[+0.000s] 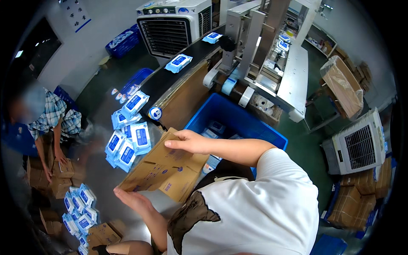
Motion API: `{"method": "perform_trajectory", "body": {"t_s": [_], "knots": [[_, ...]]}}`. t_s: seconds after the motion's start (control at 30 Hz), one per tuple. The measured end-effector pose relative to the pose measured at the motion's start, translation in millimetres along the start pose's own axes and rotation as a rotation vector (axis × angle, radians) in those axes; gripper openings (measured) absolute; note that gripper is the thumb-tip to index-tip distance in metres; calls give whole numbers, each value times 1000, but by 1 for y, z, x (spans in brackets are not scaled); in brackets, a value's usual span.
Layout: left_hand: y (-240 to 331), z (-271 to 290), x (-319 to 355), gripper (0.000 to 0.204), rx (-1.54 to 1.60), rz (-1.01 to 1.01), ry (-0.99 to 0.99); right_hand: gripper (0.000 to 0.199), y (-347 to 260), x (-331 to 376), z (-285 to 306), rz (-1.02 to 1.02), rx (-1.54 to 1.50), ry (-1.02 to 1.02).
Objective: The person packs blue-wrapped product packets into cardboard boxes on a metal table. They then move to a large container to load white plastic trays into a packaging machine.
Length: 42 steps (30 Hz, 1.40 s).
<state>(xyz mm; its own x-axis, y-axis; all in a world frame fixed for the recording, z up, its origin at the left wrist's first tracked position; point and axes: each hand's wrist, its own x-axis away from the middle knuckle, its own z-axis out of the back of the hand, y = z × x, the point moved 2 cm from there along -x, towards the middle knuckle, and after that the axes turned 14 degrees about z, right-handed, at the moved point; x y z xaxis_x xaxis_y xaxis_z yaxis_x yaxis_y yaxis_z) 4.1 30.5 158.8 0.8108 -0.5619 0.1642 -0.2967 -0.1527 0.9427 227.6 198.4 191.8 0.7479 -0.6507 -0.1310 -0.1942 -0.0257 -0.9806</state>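
Note:
A brown cardboard box (159,170), tilted and looking partly flattened, is held in front of my body between both hands. My right hand (187,142) grips its upper edge, thumb on the near side and the other fingers mostly hidden behind. My left hand (135,200) holds the lower left edge, fingers stretched along it. Just beyond the box, a heap of blue-and-white wipes packs (140,138) lies on a metal table (95,159). More wipes packs (80,208) are stacked near the table's lower left.
A black conveyor belt (159,83) carrying wipes packs runs from a machine (250,55) toward the table. Right of the belt stands a blue bin (259,131) with packs inside. At left, a co-worker's hands (59,159) are at small cartons. Air coolers (174,29) stand behind and at right.

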Motion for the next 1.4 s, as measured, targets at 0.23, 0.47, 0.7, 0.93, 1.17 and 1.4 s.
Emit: {"method": "perform_trajectory", "body": {"t_s": [0.23,0.47,0.7,0.93,1.17,1.4], "knots": [[-16,-11,2,32,57,-41,87,44,-4,5,-8,-47,-30,93],[-15,-51,51,89,-179,-80,-486,16,3,-16,-37,344,204,214],[-31,-41,52,105,-40,-477,-487,38,-13,-39,-33,852,1167,174],[-56,-20,9,79,-754,-749,-618,37,-32,-44,-31,466,992,-297],[-48,-44,24,97,-185,121,-730,112,-31,45,-36,499,1460,-853],[-38,-14,-4,70,250,381,-405,89,-23,-12,-12,508,1175,-561]]}}
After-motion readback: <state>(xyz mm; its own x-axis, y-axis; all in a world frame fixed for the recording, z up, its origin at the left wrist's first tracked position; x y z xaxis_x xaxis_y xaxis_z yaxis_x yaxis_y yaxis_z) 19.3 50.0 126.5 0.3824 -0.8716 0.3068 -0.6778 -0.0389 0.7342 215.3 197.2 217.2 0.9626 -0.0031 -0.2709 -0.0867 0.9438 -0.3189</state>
